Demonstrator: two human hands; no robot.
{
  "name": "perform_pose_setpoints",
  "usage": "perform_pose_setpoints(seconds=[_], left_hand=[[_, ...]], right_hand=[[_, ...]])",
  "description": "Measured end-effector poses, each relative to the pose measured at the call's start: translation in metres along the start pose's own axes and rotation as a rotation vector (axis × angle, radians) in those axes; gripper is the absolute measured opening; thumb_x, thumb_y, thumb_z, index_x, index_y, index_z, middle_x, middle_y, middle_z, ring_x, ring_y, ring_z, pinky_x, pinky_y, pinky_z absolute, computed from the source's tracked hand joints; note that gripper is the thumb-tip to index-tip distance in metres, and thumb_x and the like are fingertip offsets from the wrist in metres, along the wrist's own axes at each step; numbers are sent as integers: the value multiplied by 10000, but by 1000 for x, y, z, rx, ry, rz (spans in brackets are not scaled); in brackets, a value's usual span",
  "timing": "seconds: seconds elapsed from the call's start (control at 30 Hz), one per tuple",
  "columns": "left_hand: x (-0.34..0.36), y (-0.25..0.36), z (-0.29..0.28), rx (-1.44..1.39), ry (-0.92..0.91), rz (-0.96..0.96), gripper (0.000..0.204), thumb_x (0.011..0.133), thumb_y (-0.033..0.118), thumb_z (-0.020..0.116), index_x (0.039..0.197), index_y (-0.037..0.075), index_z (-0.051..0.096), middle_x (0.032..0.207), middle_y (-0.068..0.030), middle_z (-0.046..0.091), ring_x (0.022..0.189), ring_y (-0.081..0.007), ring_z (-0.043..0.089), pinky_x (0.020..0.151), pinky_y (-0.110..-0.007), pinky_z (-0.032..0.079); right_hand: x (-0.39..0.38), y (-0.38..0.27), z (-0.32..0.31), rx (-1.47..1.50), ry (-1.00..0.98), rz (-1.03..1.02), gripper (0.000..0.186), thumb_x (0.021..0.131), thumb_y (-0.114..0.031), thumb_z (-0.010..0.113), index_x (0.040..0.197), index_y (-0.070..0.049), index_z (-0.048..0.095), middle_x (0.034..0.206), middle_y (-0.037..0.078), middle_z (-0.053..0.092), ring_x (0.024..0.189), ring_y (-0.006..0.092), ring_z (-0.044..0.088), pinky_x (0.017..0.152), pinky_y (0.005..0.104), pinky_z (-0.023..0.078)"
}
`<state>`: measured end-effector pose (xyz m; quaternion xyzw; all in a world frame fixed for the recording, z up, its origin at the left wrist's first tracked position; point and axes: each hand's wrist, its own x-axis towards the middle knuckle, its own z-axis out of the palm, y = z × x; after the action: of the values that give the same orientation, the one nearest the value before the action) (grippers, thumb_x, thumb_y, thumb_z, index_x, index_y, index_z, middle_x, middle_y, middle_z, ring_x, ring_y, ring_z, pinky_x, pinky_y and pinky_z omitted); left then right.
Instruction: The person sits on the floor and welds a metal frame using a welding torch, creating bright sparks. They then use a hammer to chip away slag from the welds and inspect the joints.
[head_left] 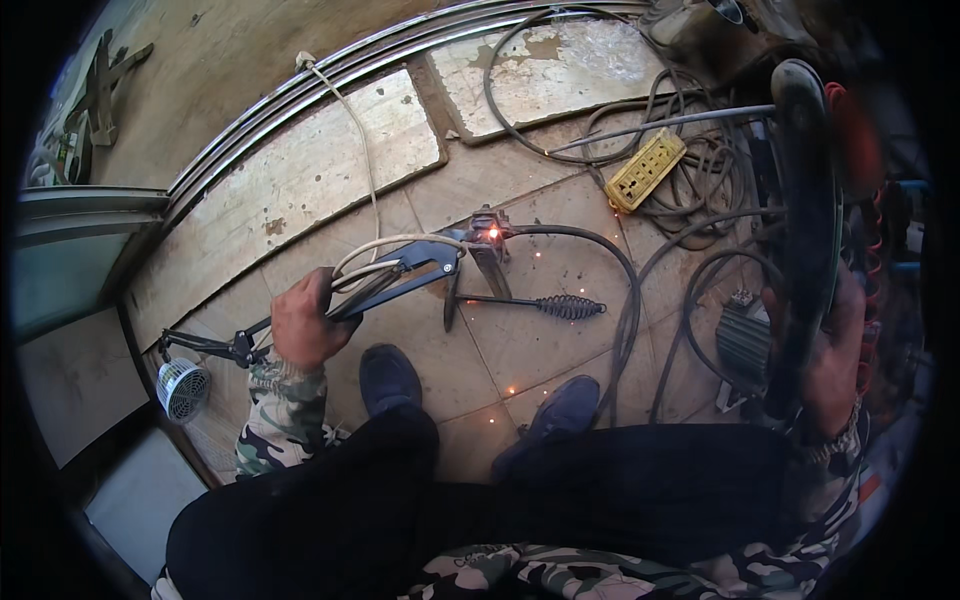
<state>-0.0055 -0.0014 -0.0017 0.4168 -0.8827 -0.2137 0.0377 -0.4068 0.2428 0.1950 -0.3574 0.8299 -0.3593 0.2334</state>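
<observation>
My left hand (305, 320) grips a black jointed metal arm (410, 275) with pale cable looped along it. On its left end hangs a round white caged head (183, 388); its right end meets a metal bracket (489, 225) with a glowing orange spot. Orange sparks lie scattered around. A chipping hammer with a coiled spring handle (570, 308) lies just below the bracket on the tiles. My right hand (837, 365) is wrapped round a long, dark, curved object (805, 210) seen edge-on at the right; some of its fingers are hidden behind it.
A yellow power strip (645, 169) sits among tangled cables (700, 175). Two worn white boards (300, 175) lie along a metal door track. A green finned motor (740, 335) stands at right, beside a red coiled hose (870, 260). Glass panels border the left; my shoes are below.
</observation>
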Motion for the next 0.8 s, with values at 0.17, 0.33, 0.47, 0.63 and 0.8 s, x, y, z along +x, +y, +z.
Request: perform_pose_setpoints(seconds=[0.17, 0.33, 0.47, 0.63, 0.8], left_hand=[[-1, 1, 0, 6, -24, -23, 435, 629, 145, 835, 1019, 63, 662, 895, -137, 710, 810, -357, 706, 701, -427, 570], [-2, 1, -1, 17, -33, -40, 446, 622, 151, 847, 1018, 65, 659, 873, -138, 698, 796, -356, 703, 701, -428, 570], [0, 0, 2, 18, -14, -40, 461, 616, 162, 859, 1022, 67, 664, 874, -143, 697, 797, -358, 703, 702, -429, 571], [2, 1, -2, -36, 72, 63, 382, 638, 124, 824, 971, 25, 664, 788, -177, 662, 706, -385, 674, 629, -424, 537], [-1, -5, -5, -9, 17, 23, 418, 629, 159, 846, 989, 32, 676, 851, -167, 686, 780, -378, 695, 680, -436, 559]], right_hand=[[3, -10, -1, 27, -33, 144, 380, 871, -161, 682, 1188, 42, 628, 827, -17, 638, 722, 69, 606, 681, 229, 493], [2, -9, -1, 121, -71, 168, 401, 839, -140, 677, 1187, 50, 618, 821, -27, 632, 706, 45, 571, 651, 207, 457], [3, -9, 2, 141, -81, 168, 443, 823, -148, 666, 1209, 62, 604, 852, -26, 633, 728, 42, 567, 655, 200, 450], [12, -13, 7, 118, -59, 126, 317, 833, -34, 721, 1129, -3, 615, 848, -55, 566, 761, 30, 535, 686, 192, 455], [43, -4, 14, -55, -21, 31, 288, 803, -43, 803, 1023, 6, 624, 849, -25, 601, 774, 56, 529, 683, 233, 447]])
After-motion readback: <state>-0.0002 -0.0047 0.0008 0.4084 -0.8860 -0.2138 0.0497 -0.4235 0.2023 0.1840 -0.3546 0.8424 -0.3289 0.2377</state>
